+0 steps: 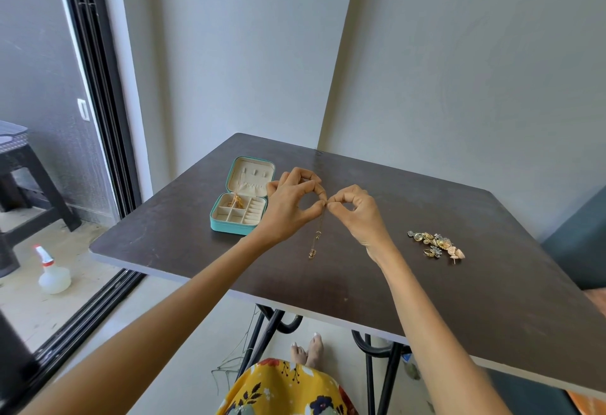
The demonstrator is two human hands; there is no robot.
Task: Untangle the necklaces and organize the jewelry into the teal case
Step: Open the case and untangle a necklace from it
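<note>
A thin gold necklace [316,237] hangs from my fingertips above the dark table [426,283], its small pendant close to the tabletop. My left hand [293,204] and my right hand [357,212] meet at the top of the chain, each pinching it between thumb and forefinger. The teal case [229,226] lies open just left of my left hand, with cream compartments and a gold piece [236,201] in one of them. A heap of gold and silver jewelry [436,245] sits on the table to the right of my right hand.
The table stands in a corner between two pale walls. A sliding glass door is at the left, with a white spray bottle [52,273] and a dark stool [23,181] on the floor outside. A teal seat [580,250] is at the right edge.
</note>
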